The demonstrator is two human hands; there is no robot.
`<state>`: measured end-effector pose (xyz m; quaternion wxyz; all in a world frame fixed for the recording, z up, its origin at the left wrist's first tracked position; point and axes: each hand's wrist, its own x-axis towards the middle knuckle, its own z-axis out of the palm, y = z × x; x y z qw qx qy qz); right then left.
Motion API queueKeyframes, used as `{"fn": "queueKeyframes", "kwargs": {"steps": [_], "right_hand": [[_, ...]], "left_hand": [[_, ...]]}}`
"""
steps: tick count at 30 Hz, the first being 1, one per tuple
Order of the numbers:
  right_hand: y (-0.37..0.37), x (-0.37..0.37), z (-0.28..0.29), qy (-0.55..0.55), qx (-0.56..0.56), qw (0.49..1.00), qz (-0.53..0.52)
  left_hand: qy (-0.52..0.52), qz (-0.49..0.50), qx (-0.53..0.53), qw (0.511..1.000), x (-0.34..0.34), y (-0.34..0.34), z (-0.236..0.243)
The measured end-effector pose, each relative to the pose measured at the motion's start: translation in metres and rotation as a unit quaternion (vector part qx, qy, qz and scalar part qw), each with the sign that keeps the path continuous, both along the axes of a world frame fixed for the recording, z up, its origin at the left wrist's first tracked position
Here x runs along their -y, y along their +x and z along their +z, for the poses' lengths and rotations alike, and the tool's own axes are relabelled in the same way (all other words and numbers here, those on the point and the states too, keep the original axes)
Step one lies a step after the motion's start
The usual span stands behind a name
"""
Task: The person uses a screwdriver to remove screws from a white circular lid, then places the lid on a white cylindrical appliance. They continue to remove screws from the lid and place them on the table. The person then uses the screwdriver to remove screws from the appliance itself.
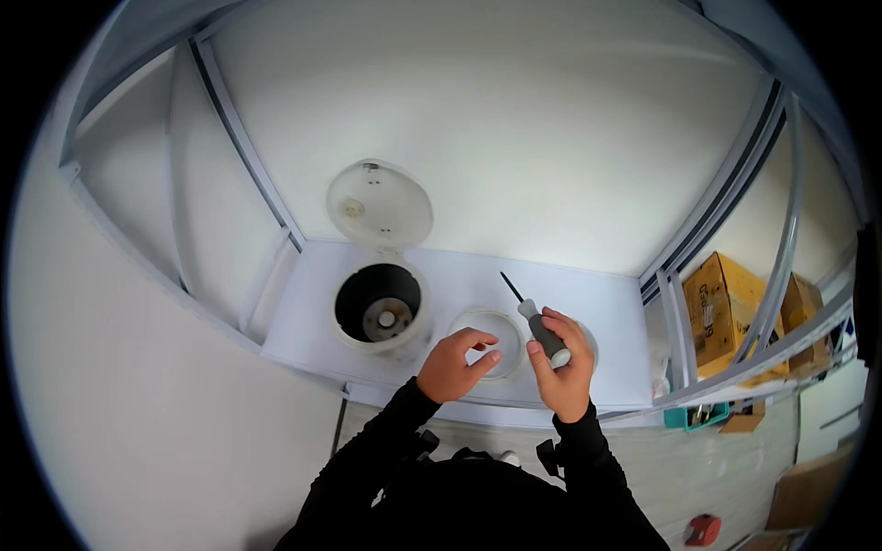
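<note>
My right hand (567, 367) is wrapped round the grey grip of a screwdriver (543, 336). Its dark shaft points up and to the left, away from me. To the left of it, my left hand (456, 365) is held with curved fingers apart from the thumb and nothing between them. A round whitish ring-shaped part (491, 314) lies on the white table beneath and beyond this hand. Behind my right hand the edge of another round pale piece (593, 343) shows, mostly hidden. At left stands a rice cooker (423, 317) with no inner pot, its heating plate (388, 320) visible and its lid (378, 204) raised.
The white tabletop (459, 266) is framed by metal posts and pale walls. Beyond its right end are yellow and brown cardboard boxes (721, 317), with a teal basket (695, 418) lower down. A red object (703, 530) lies on the floor at the lower right.
</note>
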<state>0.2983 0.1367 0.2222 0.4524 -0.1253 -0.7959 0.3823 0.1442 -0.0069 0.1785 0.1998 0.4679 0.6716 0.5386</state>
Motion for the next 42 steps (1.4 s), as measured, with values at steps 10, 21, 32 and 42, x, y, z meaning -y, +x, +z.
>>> {"fn": "queueKeyframes", "kwargs": {"steps": [10,21,32,42], "right_hand": [[-0.133,0.143,-0.024,0.085,0.018,0.996,-0.004],[-0.179,0.192,-0.028,-0.065,0.146,0.985,-0.061],[-0.205,0.182,-0.038,-0.128,0.14,0.979,-0.073],[-0.215,0.175,-0.05,-0.113,0.113,0.984,-0.082]], "left_hand": [[0.07,-0.08,0.358,0.928,0.073,-0.132,-0.004],[0.04,-0.031,0.276,0.96,0.084,-0.181,-0.038],[0.056,-0.084,0.217,0.971,0.076,-0.212,-0.036],[0.056,-0.103,0.223,0.968,0.072,-0.217,-0.043]]}}
